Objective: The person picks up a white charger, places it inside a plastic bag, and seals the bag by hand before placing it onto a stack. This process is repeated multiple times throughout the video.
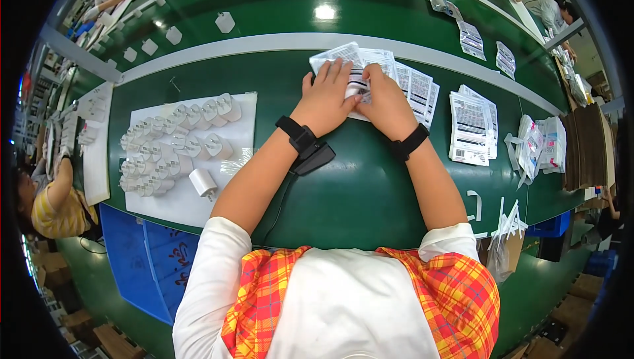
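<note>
My left hand and my right hand meet at the far middle of the bench over a printed plastic bag. The left fingers lie across the bag, and the left thumb points in toward the right hand. The right thumb and forefinger pinch the bag's near right part. What is inside it is mostly hidden by my hands. More flat printed bags fan out beneath and to the right. On a white board at the left stand several rows of white plug adapters; one adapter lies apart.
To the right lie a stack of printed bags, pink-and-white plastic packs and brown cardboard. A conveyor carrying adapters and packets runs beyond the grey rail. A blue crate stands lower left. Co-workers sit around.
</note>
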`<state>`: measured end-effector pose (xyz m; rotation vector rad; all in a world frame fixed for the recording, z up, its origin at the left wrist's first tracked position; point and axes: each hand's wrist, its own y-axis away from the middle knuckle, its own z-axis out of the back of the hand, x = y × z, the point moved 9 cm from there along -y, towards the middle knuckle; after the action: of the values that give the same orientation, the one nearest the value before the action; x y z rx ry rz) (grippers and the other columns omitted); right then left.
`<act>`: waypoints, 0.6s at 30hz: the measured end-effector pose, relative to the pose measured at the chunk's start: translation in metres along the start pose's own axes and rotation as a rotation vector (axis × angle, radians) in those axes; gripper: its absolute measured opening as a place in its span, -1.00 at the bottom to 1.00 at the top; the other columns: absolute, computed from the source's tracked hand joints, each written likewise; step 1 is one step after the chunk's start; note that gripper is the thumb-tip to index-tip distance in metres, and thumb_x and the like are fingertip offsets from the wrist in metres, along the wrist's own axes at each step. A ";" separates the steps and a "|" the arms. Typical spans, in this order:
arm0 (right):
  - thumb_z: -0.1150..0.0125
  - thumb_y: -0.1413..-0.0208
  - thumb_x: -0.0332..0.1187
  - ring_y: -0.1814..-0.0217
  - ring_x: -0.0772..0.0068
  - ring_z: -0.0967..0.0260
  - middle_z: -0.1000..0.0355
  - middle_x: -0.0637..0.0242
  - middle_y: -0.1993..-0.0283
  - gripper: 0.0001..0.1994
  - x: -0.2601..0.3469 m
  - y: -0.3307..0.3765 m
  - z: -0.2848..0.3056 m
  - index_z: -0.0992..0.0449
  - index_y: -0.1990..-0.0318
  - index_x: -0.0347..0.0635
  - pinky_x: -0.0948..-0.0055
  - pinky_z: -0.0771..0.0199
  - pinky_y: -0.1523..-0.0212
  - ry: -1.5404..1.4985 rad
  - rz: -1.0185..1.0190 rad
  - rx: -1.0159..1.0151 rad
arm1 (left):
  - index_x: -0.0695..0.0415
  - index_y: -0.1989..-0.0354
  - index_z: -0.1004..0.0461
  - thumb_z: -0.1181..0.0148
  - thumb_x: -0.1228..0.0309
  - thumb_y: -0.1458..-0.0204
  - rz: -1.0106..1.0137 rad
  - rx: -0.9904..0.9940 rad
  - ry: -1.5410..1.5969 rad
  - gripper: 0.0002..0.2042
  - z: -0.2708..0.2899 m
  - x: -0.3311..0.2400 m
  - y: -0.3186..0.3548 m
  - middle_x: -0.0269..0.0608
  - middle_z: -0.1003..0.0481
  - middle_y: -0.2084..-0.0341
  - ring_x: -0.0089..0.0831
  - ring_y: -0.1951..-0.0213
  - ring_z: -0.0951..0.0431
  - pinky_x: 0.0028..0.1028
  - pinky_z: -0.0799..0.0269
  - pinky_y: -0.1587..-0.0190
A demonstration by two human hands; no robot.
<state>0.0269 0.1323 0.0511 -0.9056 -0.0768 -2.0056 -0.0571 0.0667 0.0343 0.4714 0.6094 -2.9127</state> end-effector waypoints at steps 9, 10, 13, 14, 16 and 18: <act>-0.16 0.00 -0.57 0.15 0.05 -0.41 -0.39 0.07 0.29 -0.76 0.024 0.001 -0.002 -0.28 0.19 -0.19 0.28 -0.41 0.15 -0.107 0.146 0.048 | 0.23 -0.24 -0.21 -0.08 0.54 -0.06 0.188 0.124 0.136 -0.49 0.036 0.029 -0.012 0.05 -0.38 -0.13 -0.08 -0.15 -0.38 -0.33 -0.25 -0.19; -0.16 -0.02 -0.57 0.15 0.14 -0.41 -0.39 0.13 0.27 -0.77 0.013 -0.004 0.003 -0.28 0.18 -0.17 0.32 -0.41 0.15 -0.346 0.085 -0.015 | 0.23 -0.24 -0.21 -0.08 0.54 -0.06 0.183 0.123 0.134 -0.49 0.035 0.034 -0.015 0.05 -0.38 -0.13 -0.08 -0.15 -0.38 -0.33 -0.25 -0.19; -0.15 -0.06 -0.57 0.14 0.31 -0.42 -0.40 0.25 0.22 -0.78 -0.006 -0.008 0.017 -0.30 0.17 -0.15 0.41 -0.41 0.15 -0.825 -0.036 -0.137 | 0.17 -0.17 -0.34 -0.15 0.61 0.05 0.208 0.073 1.256 -0.49 0.022 0.044 -0.017 -0.04 -0.45 -0.03 -0.23 -0.09 -0.42 -0.33 -0.25 -0.18; -0.15 -0.08 -0.56 0.16 0.39 -0.39 -0.38 0.29 0.20 -0.78 -0.011 -0.008 0.019 -0.30 0.15 -0.14 0.45 -0.40 0.15 -1.077 -0.162 -0.127 | 0.17 -0.17 -0.34 -0.15 0.61 0.05 0.212 0.068 1.252 -0.49 0.020 0.044 -0.015 -0.04 -0.45 -0.03 -0.23 -0.09 -0.42 -0.33 -0.25 -0.18; -0.16 -0.11 -0.53 0.19 0.54 -0.33 -0.34 0.38 0.16 -0.76 -0.018 -0.002 0.019 -0.30 0.10 -0.13 0.54 -0.38 0.15 -1.560 -0.432 -0.118 | 0.22 -0.07 -0.42 -0.18 0.51 -0.01 0.044 -0.192 0.928 -0.61 0.050 0.020 -0.016 -0.12 -0.50 0.05 -0.35 0.00 -0.45 -0.38 -0.32 -0.06; -0.16 -0.13 -0.50 0.19 0.55 -0.32 -0.34 0.37 0.15 -0.75 -0.011 -0.002 0.020 -0.30 0.06 -0.14 0.55 -0.38 0.14 -1.522 -0.402 -0.031 | 0.24 -0.03 -0.45 -0.20 0.46 -0.04 -0.036 -0.317 0.760 -0.65 0.062 0.014 -0.013 -0.16 -0.52 0.09 -0.41 0.04 -0.47 -0.40 -0.36 0.00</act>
<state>0.0405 0.1493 0.0594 -2.3479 -1.1143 -1.1648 -0.0898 0.0525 0.0884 1.5346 1.1378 -2.5152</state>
